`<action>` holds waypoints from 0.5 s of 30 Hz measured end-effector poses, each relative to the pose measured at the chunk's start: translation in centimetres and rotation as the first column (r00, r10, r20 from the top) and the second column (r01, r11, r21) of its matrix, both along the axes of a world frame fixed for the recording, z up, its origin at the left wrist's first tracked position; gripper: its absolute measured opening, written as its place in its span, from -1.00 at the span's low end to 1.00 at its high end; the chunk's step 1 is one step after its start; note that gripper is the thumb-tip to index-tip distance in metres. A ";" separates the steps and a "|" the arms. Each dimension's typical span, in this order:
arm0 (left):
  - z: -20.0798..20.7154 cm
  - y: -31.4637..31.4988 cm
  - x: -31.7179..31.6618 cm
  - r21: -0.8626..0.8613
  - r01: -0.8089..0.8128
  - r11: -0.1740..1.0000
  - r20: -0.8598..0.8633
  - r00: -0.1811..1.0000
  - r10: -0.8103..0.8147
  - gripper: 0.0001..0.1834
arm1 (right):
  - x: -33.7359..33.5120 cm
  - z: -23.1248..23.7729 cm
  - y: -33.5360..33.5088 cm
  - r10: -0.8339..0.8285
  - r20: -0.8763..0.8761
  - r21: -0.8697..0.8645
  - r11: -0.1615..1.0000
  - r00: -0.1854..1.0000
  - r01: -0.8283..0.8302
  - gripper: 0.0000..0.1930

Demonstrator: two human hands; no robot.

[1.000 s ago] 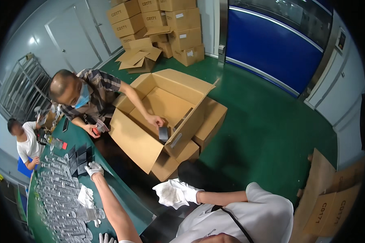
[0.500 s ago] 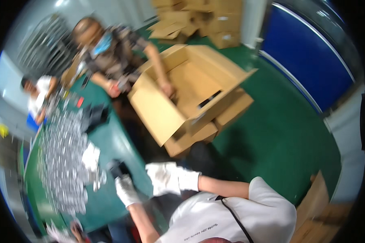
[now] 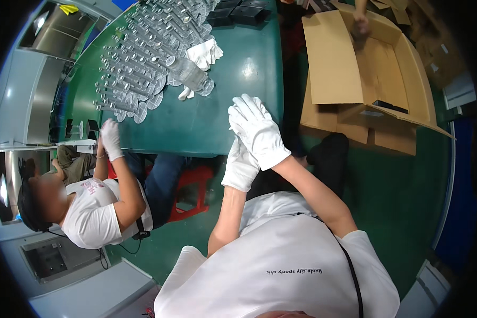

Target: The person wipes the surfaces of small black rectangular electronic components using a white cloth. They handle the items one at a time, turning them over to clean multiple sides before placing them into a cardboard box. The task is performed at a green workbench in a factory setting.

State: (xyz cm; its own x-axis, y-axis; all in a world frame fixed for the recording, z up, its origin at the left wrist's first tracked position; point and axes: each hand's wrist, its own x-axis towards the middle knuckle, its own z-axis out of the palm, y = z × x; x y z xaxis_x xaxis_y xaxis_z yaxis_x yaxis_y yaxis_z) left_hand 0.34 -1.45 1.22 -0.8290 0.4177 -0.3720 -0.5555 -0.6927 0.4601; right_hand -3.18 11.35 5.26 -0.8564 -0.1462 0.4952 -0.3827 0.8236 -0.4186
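Note:
My right hand [image 3: 257, 130], in a white glove, is raised over the near edge of the green table [image 3: 233, 106] with its fingers straight and a little apart. My left hand [image 3: 240, 168], also in a white glove, sits just below and behind it, touching it; the right hand hides its fingertips. I see nothing held in either hand. Nearest on the table are a clear plastic bottle [image 3: 191, 75] lying on its side and a crumpled white cloth [image 3: 206, 52].
Several small clear plastic parts [image 3: 135, 58] cover the table's far left. Black trays [image 3: 241, 13] stand at the far end. A seated co-worker's gloved hand [image 3: 111, 138] rests at the left edge, near a red stool [image 3: 193, 183]. An open cardboard box [image 3: 334, 63] stands on the green floor, another person's hand [image 3: 361, 24] inside.
The view has swung round, so the table now lies ahead and the box to the right. My left hand has come back from the table and now touches my right hand.

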 end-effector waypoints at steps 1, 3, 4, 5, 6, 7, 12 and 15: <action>-0.2 -0.2 0.2 -0.317 0.037 0.948 -0.191 0.976 -0.102 -0.54 | 0.4 -0.2 -0.3 -0.011 -0.014 -0.012 1.000 1.000 0.011 -0.55; -0.7 -0.7 0.8 -0.811 -0.091 0.578 -0.404 0.801 -0.441 -0.51 | 2.8 -0.1 -0.1 0.046 0.002 0.014 0.999 0.999 -0.046 -0.56; -0.7 -0.7 1.0 -0.917 -0.237 0.321 -0.393 0.670 -0.629 -0.50 | 4.2 0.1 0.1 0.084 0.007 0.029 0.996 0.996 -0.085 -0.56; -0.7 -1.0 1.3 -0.901 -0.430 0.053 -0.309 0.553 -0.774 -0.48 | 5.4 0.3 0.2 0.133 0.014 -0.016 0.991 0.991 -0.133 -0.56; -0.8 -0.3 0.8 -0.888 -0.456 0.061 -0.313 0.500 -0.807 -0.49 | 6.4 0.1 0.9 0.143 0.022 -0.051 0.989 0.989 -0.142 -0.55; -0.6 -0.2 0.6 -0.907 -0.400 0.136 -0.346 0.520 -0.781 -0.49 | 7.5 0.2 1.2 0.185 0.026 -0.094 0.979 0.982 -0.181 -0.55; 0.7 0.9 -0.2 0.171 0.042 0.984 -0.018 0.999 -0.040 -0.49 | 10.9 2.0 4.5 0.474 0.291 -0.589 0.773 0.831 -0.235 -0.57; 1.2 1.4 -0.1 0.125 -0.018 0.992 -0.099 0.995 0.031 -0.49 | 11.9 -0.1 9.2 0.201 0.444 -0.642 0.751 0.873 0.153 -0.69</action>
